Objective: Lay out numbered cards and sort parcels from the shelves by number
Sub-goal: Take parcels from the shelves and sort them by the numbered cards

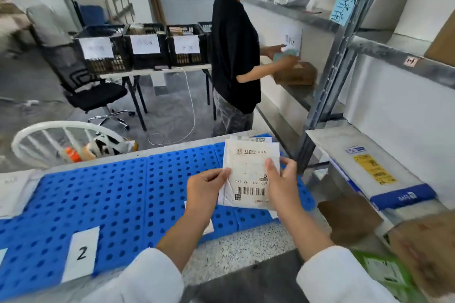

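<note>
A flat white parcel [248, 170] with a barcode label hangs above the right part of the blue perforated mat [118, 192]. My left hand [205, 190] pinches its left edge, and my right hand [280, 179] pinches its right side with the thumb on the label. Behind it more white parcels [258, 140] lie on the mat's far right. A white card marked 2 [81, 253] lies on the mat at the near left. Another card [209, 226] is mostly hidden under my left forearm.
A metal shelf rack [344, 56] stands on the right, holding a white-and-blue mailer [374, 167], brown boxes [349, 219] and a green packet [384, 270]. A person in a black shirt [234, 56] stands at the shelves ahead. Black crates [145, 47] on a folding table, an office chair [91, 86] and a white basket [66, 142] lie beyond.
</note>
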### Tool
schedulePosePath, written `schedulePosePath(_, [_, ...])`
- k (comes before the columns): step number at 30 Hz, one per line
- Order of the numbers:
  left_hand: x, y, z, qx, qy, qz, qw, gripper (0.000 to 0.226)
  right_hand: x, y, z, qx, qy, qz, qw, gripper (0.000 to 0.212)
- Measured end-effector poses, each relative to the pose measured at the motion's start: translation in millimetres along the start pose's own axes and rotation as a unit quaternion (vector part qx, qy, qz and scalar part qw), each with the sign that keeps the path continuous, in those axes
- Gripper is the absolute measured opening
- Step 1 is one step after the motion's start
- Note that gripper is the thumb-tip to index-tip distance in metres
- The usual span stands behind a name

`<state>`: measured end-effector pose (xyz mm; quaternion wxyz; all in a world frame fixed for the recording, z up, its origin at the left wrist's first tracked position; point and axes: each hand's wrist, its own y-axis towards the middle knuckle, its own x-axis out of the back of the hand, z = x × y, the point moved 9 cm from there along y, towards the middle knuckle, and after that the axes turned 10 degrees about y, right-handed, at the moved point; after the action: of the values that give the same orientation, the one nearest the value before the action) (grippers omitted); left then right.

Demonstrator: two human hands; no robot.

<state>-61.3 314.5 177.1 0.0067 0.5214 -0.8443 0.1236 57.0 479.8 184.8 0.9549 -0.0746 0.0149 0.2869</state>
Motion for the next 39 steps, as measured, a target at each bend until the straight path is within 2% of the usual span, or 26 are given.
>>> schedulePosePath(5, [66.3,-16.9,13.0,0.014,-0.003,-0.059,0.998,0.017,-57.4,-34.7,-6.7,0.013,-0.035,0.102,0.994,0.031])
schedulePosePath(10, [134.5,-23.6,23.6,0.016,0.001,-0.129,0.992,0.015,-123.0,-58.2,-17.7,0.011,-0.056,0.175,0.983,0.021])
schedulePosePath(16, [214.4,-19.9,32.0,0.012,-0.007,-0.189,0.982,0.022,-217.4,-73.5,-23.3,0.033,-0.066,0.222,0.972,0.02])
schedulePosePath(22, [311.6,4.1,50.9,0.038,-0.034,-0.243,0.969,0.015,-327.3,-81.4,-40.0,0.029,-0.113,0.282,0.952,0.025])
schedulePosePath(27, [401.3,44.4,61.0,0.051,-0.01,-0.268,0.962,0.026,-429.3,-83.9,-54.5,0.03,-0.142,0.327,0.934,0.022])
schedulePosePath(29, [437.5,61.3,67.3,0.052,-0.004,-0.281,0.958,0.022,-471.8,-85.6,-68.6,0.018,-0.139,0.338,0.931,0.018])
schedulePosePath(32, [486.1,83.2,77.8,0.061,-0.012,-0.296,0.953,0.013,-531.6,-93.1,-80.6,0.013,-0.117,0.346,0.931,0.033])
schedulePosePath(37, [561.6,113.4,108.0,0.098,0.001,-0.337,0.936,0.015,-615.2,-101.3,-101.3,0.024,-0.147,0.356,0.923,0.015])
schedulePosePath(39, [587.5,125.7,122.7,0.109,0.019,-0.347,0.931,0.018,-644.7,-100.3,-121.6,-0.003,-0.17,0.363,0.916,0.023])
